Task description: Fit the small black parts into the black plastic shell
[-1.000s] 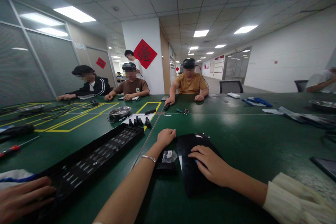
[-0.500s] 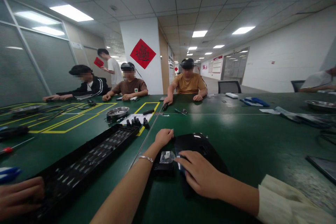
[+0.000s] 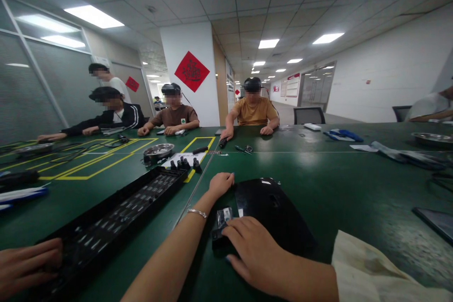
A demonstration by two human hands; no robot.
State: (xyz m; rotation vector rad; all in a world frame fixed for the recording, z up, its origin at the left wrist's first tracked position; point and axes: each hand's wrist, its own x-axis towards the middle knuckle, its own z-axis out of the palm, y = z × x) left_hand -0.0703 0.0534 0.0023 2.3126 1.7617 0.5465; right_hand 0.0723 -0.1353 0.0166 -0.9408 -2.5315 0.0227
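Observation:
My left hand (image 3: pixel 221 185), with a silver bangle at the wrist, lies with curled fingers at the far left corner of a glossy black curved panel (image 3: pixel 279 205). What its fingers close around, if anything, is hidden. Closer to me, my right hand (image 3: pixel 255 247) bends its fingers over a small black box (image 3: pixel 218 239), with the thumb on the near side. On top of that box lies a small clear plastic bag (image 3: pixel 224 216); its contents are too small to make out. The right hand covers part of the box and the panel's near left edge.
A long black tray (image 3: pixel 123 214) with metal pieces stands at left, another person's hand (image 3: pixel 33 262) at its near end. Several black cylindrical parts (image 3: pixel 184 164) and a steel bowl (image 3: pixel 158 151) stand beyond. A co-worker (image 3: pixel 253 111) sits opposite. A dark flat device (image 3: pixel 433 226) lies right.
My right hand has come off the panel, moving left and towards me onto the small box. Box and bag have turned slightly. My left hand has stayed put.

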